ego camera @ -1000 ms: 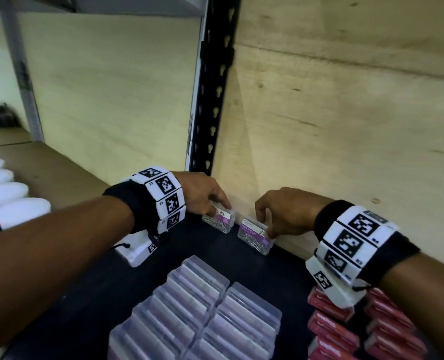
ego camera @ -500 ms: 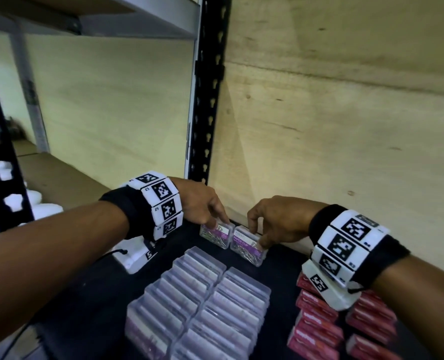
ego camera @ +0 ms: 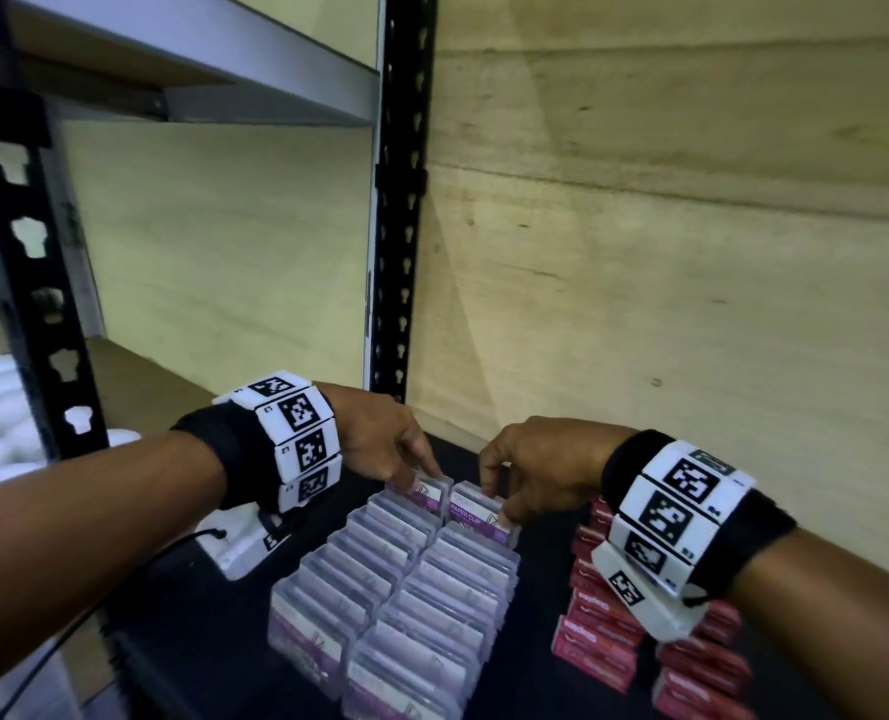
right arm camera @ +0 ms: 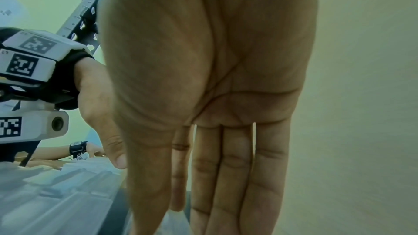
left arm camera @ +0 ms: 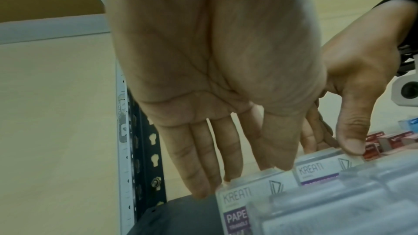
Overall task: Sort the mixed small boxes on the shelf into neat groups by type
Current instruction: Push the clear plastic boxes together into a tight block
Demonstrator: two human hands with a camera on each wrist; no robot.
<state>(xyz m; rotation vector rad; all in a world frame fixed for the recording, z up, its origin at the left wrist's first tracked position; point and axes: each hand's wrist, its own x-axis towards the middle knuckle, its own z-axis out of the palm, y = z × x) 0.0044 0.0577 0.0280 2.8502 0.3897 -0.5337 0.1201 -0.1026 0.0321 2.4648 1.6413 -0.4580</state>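
Observation:
Two clear paper clip boxes with purple labels stand side by side at the far end of two rows of like boxes (ego camera: 395, 589) on the black shelf (ego camera: 214, 641). My left hand (ego camera: 424, 472) pinches the left box (ego camera: 427, 493), fingers behind it and thumb on top. The left wrist view shows this box (left arm camera: 244, 194) close up. My right hand (ego camera: 499, 498) pinches the right box (ego camera: 476, 514) between its thumb in front and fingers behind; that box (left arm camera: 316, 167) also shows in the left wrist view. The right wrist view shows mostly my right palm (right arm camera: 203, 96).
Red staple boxes (ego camera: 598, 631) lie in rows to the right of the clear ones. A plywood back wall (ego camera: 640, 304) rises just behind my hands. A black slotted post (ego camera: 398, 252) stands at the back left. A blue box (left arm camera: 409, 126) sits far right.
Both hands have drawn the two paper clip boxes back from the wall and set them against the far ends of the two rows. The head view has tilted and closed in.

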